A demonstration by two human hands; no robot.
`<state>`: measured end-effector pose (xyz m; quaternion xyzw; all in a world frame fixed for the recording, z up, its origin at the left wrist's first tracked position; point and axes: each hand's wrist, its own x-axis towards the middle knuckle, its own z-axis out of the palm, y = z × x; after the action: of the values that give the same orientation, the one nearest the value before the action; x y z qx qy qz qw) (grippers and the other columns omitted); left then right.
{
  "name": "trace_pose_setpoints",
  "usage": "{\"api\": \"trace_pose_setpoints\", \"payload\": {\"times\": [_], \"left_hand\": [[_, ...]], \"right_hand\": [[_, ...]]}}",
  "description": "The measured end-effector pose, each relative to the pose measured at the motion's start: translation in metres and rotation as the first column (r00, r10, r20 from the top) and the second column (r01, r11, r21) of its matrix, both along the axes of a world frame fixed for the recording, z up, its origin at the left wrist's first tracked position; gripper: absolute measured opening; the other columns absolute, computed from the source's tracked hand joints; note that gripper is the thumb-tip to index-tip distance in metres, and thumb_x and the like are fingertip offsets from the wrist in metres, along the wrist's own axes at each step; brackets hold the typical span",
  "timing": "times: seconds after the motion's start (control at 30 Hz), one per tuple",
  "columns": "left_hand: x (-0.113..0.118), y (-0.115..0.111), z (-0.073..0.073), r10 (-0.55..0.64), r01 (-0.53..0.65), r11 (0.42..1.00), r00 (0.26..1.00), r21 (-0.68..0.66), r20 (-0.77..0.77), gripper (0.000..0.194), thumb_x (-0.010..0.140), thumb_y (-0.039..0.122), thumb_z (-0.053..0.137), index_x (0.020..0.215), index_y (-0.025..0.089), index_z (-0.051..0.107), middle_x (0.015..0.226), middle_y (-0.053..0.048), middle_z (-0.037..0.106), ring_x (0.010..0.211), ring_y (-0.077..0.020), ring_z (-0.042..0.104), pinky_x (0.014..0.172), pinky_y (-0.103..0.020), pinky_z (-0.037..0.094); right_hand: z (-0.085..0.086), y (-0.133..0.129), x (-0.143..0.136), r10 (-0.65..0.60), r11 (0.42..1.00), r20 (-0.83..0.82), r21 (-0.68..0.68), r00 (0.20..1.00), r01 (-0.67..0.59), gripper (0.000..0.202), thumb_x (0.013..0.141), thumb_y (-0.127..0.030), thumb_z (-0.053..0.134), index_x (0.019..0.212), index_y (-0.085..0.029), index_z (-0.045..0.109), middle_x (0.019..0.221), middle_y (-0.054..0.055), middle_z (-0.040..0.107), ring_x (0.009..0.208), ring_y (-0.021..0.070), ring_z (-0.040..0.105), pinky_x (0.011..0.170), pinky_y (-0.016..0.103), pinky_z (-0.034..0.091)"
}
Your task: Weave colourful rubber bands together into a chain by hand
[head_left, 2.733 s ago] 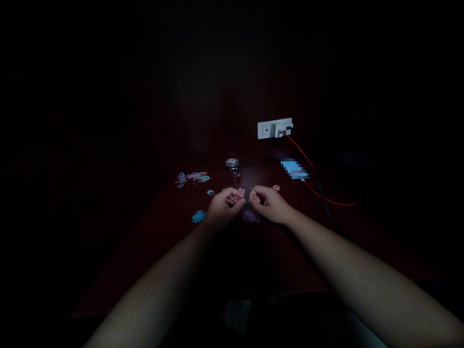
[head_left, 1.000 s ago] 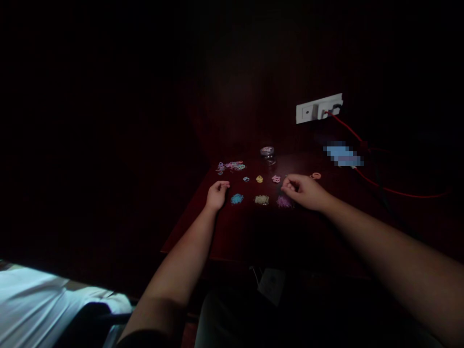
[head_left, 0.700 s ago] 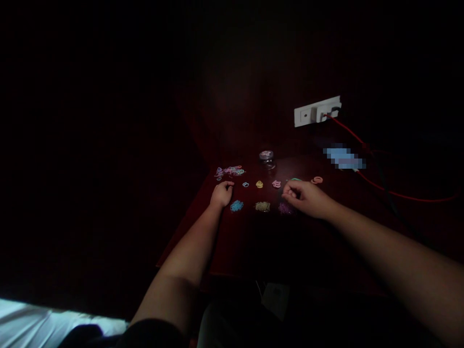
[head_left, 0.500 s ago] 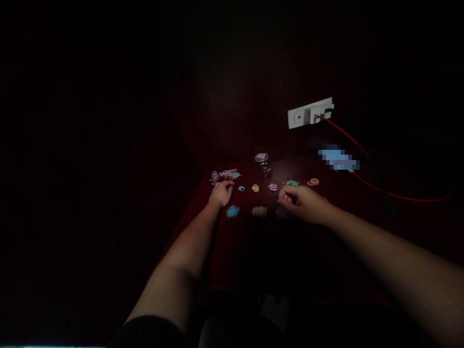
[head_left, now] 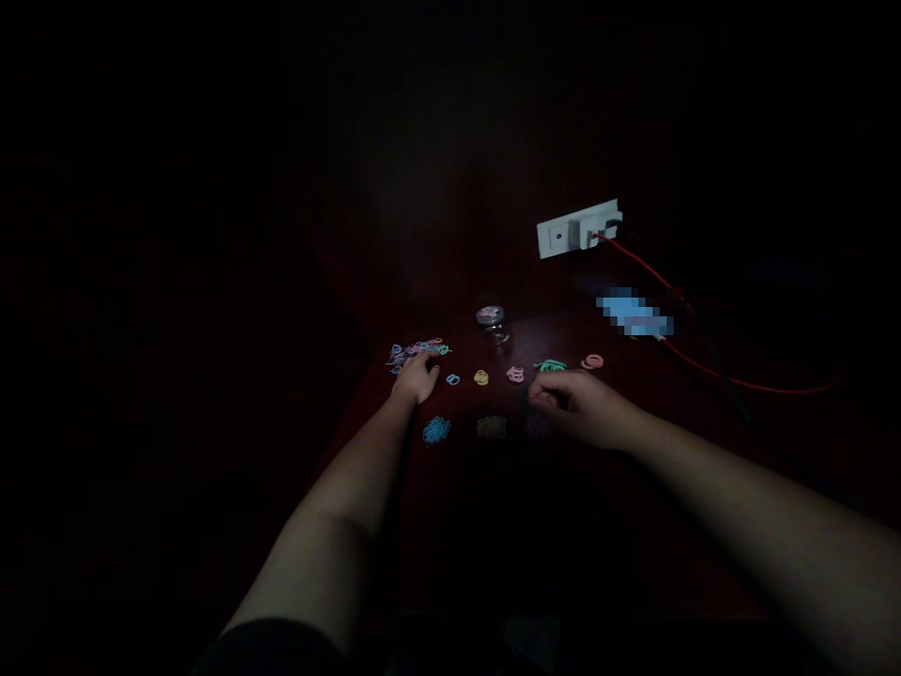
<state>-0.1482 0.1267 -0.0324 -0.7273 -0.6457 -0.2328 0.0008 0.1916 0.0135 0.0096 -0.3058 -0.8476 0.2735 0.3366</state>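
Observation:
My left hand lies at the near edge of a mixed pile of coloured bands, its fingers reaching onto the pile. Just right of it are small groups of blue bands, yellow bands, pink bands, green bands and orange bands. My right hand is curled, close in front of the green bands; what its fingers hold, if anything, is too small to make out. Nearer lie a blue heap and a dim yellowish heap.
A clear lidded jar stands behind the bands. At the back right, a blurred blue object lies by a red cable, which runs from a white wall socket. The dark red table is dimly lit.
The view has shifted slightly, moving the table items left and down. My left hand has moved a little further onto the mixed pile. My right hand stays curled near the green bands.

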Motion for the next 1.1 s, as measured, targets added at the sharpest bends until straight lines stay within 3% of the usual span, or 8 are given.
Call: {"api": "trace_pose_setpoints", "payload": {"times": [0.17, 0.33, 0.5, 1.1], "left_hand": [[0.0, 0.003, -0.001, -0.022, 0.022, 1.0, 1.0, -0.016, 0.002, 0.037, 0.089, 0.031, 0.046, 0.123, 0.027, 0.061, 0.133, -0.005, 0.057, 0.126, -0.0236, 0.047, 0.112, -0.043, 0.031], [-0.002, 0.005, -0.003, 0.0, 0.0, 1.0, 1.0, -0.022, 0.003, 0.042, 0.086, 0.028, 0.048, 0.127, 0.023, 0.058, 0.137, -0.008, 0.054, 0.13, -0.0272, 0.043, 0.113, -0.045, 0.029], [-0.004, 0.006, -0.004, 0.017, -0.017, 1.0, 1.0, -0.015, 0.002, 0.045, 0.084, 0.022, 0.048, 0.129, 0.021, 0.057, 0.136, -0.008, 0.054, 0.13, -0.0276, 0.044, 0.112, -0.044, 0.031], [0.0, -0.004, 0.002, 0.076, -0.081, 0.987, 0.996, 0.138, 0.047, 0.038, 0.082, 0.028, 0.053, 0.117, 0.015, 0.061, 0.123, -0.012, 0.061, 0.118, -0.0248, 0.054, 0.108, -0.036, 0.037]], "right_hand": [[-0.001, 0.001, 0.001, 0.006, 1.0, 0.005, 0.012, 1.0, -0.006, 0.012, 0.085, -0.022, 0.05, 0.075, -0.017, 0.056, 0.066, -0.001, 0.05, 0.06, 0.0104, 0.044, 0.055, 0.023, 0.034], [0.001, -0.001, 0.0, 0.005, 1.0, -0.023, 0.0, 1.0, -0.005, 0.011, 0.085, -0.023, 0.05, 0.078, -0.017, 0.056, 0.067, -0.001, 0.051, 0.06, 0.0108, 0.044, 0.056, 0.024, 0.035], [0.001, -0.003, -0.001, -0.019, 0.999, -0.03, -0.046, 0.999, 0.017, 0.008, 0.084, -0.024, 0.052, 0.082, -0.018, 0.057, 0.068, -0.001, 0.051, 0.059, 0.0109, 0.044, 0.053, 0.023, 0.035], [0.0, -0.002, -0.002, 0.011, 0.998, -0.051, -0.064, 0.999, -0.015, 0.008, 0.085, -0.025, 0.052, 0.083, -0.018, 0.056, 0.064, -0.002, 0.05, 0.056, 0.01, 0.043, 0.05, 0.022, 0.033]]}}
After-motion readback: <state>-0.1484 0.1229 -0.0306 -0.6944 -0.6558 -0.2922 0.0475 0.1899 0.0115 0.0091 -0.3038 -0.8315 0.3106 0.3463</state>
